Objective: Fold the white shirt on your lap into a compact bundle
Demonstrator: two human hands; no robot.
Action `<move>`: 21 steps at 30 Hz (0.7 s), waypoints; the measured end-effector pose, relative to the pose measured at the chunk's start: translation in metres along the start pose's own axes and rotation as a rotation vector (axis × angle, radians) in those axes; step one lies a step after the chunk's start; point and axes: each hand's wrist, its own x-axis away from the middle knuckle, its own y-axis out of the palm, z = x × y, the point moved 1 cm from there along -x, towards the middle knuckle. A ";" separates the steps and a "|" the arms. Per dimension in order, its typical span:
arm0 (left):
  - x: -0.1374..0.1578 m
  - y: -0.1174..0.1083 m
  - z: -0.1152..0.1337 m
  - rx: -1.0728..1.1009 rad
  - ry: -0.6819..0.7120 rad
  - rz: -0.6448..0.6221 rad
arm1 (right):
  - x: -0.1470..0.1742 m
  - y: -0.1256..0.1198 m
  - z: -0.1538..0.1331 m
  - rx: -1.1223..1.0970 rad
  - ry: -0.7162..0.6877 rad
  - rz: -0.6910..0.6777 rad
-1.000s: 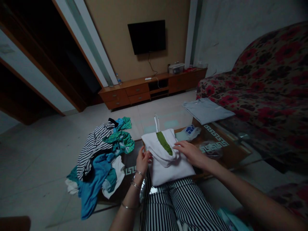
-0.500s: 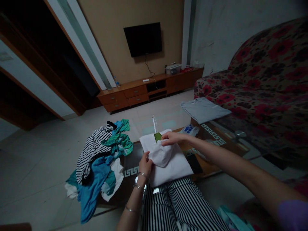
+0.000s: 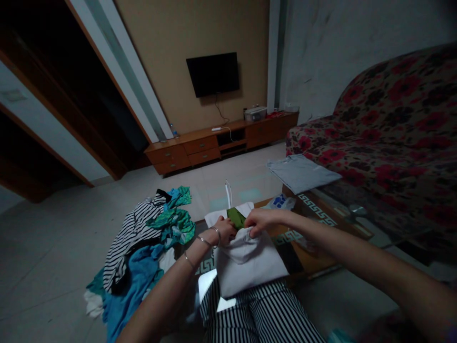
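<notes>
A folded white hoodie [image 3: 250, 259] with a green hood lining [image 3: 236, 217] lies on the low glass table [image 3: 321, 212] in front of me. My left hand [image 3: 224, 229], bracelets on its wrist, grips the hood at its left edge. My right hand [image 3: 260, 220] pinches the hood's fabric at the right of the green lining. Both hands sit close together at the far part of the garment. Its white drawstring [image 3: 227, 193] sticks up beyond them.
A heap of striped, blue and green clothes [image 3: 143, 243] lies left of the hoodie. A folded grey shirt [image 3: 302, 171] rests on the table's far right, a plastic bag [image 3: 282, 202] nearer. A floral sofa [image 3: 385, 138] stands right; a TV cabinet [image 3: 221, 140] at the wall.
My left hand moved up from the hoodie's left edge to the hood, meeting my right hand. The green lining, nearly covered half a second ago, shows again between the hands. The view tilted down slightly.
</notes>
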 end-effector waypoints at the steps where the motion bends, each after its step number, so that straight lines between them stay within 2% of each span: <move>1: 0.005 -0.005 -0.004 0.005 0.011 0.002 | 0.003 -0.002 -0.001 0.095 0.005 0.027; 5: 0.029 -0.029 -0.024 0.079 0.017 0.020 | 0.010 -0.006 0.005 0.344 0.037 0.073; 8: 0.043 -0.036 -0.042 0.270 -0.152 0.091 | 0.007 -0.008 0.020 0.285 0.032 0.060; 11: 0.049 -0.026 -0.057 0.362 -0.341 0.175 | -0.001 -0.008 0.033 0.190 0.056 0.074; 13: 0.051 -0.015 -0.061 0.318 -0.391 0.216 | -0.004 -0.005 0.037 0.263 0.078 0.096; 17: 0.058 0.000 -0.063 0.248 -0.439 0.324 | -0.001 0.002 0.036 0.486 0.077 0.184; 19: 0.063 0.003 -0.063 0.281 -0.435 0.350 | 0.003 0.001 0.036 0.490 0.119 0.226; 21: 0.067 0.006 -0.064 0.369 -0.430 0.355 | 0.005 -0.002 0.038 0.390 0.173 0.191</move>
